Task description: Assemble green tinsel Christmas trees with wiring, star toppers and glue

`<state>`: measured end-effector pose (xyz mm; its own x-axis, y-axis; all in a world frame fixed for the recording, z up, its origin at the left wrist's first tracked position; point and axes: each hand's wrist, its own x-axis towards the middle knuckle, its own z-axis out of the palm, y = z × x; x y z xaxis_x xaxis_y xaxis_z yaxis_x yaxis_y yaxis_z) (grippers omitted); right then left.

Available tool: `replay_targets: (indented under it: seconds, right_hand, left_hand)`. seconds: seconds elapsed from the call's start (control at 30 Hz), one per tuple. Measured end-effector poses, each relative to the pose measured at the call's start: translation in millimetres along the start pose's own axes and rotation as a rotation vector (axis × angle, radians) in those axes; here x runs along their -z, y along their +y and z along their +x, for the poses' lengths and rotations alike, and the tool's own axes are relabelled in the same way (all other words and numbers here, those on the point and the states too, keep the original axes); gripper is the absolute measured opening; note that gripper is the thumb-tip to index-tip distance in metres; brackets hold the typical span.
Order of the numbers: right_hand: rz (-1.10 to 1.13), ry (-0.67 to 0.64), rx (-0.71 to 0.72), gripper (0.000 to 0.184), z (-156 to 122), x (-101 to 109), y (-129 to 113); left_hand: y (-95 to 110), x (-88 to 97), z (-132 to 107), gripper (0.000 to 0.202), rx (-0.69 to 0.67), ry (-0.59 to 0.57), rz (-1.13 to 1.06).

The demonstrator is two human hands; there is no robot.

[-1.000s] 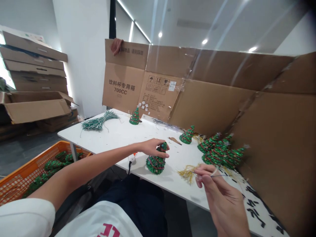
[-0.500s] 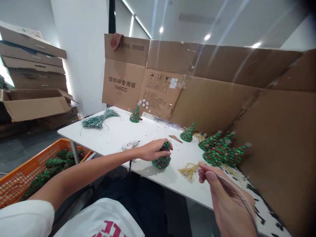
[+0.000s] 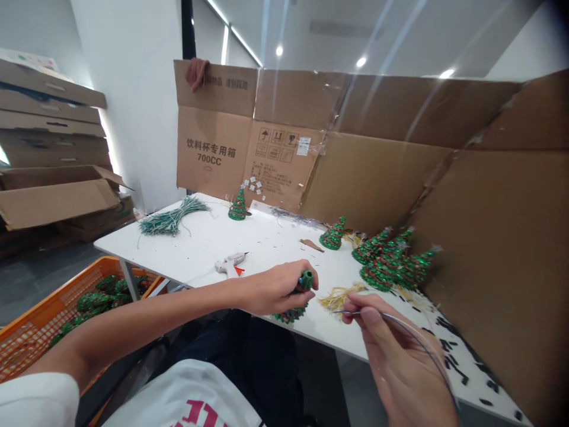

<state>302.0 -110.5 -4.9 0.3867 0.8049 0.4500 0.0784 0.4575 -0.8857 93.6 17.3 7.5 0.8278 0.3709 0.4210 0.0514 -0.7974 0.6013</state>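
With my left hand wrapped around the green tree at the counter's near edge, I'd steady it lightly, my right hand pinching the wire near its tip.

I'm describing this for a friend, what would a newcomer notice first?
Probably the cluster of glittery green Christmas trees on the right of the table, before a tall cardboard screen. Then, near the front edge, the left hand grips another tree, while the right hand pinches a thin strand beside yellow fibres.
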Motion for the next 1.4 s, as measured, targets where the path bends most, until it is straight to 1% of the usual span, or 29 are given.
replay_targets:
  seconds: [0.07, 0.17, 0.23, 0.33, 0.43, 0.5, 0.63, 0.8, 0.97, 1.1, 1.23, 1.4]
  right_hand:
    - [0.003, -0.043, 0.015, 0.016, -1, -4, -3]
    - [0.013, -0.072, 0.026, 0.014, -2, -7, -7]
    - [0.018, -0.082, 0.029, 0.014, -3, -9, -9]
    - [0.022, -0.084, 0.03, 0.013, -5, -10, -10]
    - [-0.008, -0.077, 0.03, 0.012, -8, -9, -10]
    - [-0.048, -0.076, 0.063, 0.012, -11, -8, -11]
    - [-0.13, -0.078, 0.178, 0.013, -15, -12, -16]
    - [-0.26, -0.113, 0.236, 0.018, -16, -19, -27]
    - [-0.384, -0.156, 0.302, 0.023, -17, -20, -35]
    - [-0.411, -0.186, 0.382, 0.025, -18, -21, -39]
    - [-0.375, -0.188, 0.357, 0.024, -16, -23, -35]
    - [-0.18, -0.154, 0.251, 0.023, -11, -21, -18]
  left_hand:
    - [4, -5.0, -1, 0.019, -0.018, -0.012, 0.106]
    - [5, -10.5, -1, 0.013, -0.114, -0.012, 0.197]
    - [6, -11.9, 0, 0.011, -0.176, -0.004, 0.219]
    - [8, -11.8, 0, 0.01, -0.235, 0.002, 0.252]
    - [10, -11.5, -1, 0.009, -0.269, -0.011, 0.278]
    - [10, -11.7, -2, 0.008, -0.283, -0.013, 0.29]
    - [8, -13.0, -4, 0.008, -0.298, -0.018, 0.325]
    - [6, -14.6, -5, 0.01, -0.323, -0.016, 0.392]
    - [6, -15.2, -5, 0.011, -0.332, -0.014, 0.456]
    - [5, -16.2, -2, 0.007, -0.339, -0.012, 0.48]
    - [4, -17.3, -3, 0.005, -0.338, -0.012, 0.45]
    - [5, -17.7, -6, 0.009, -0.291, -0.005, 0.369]
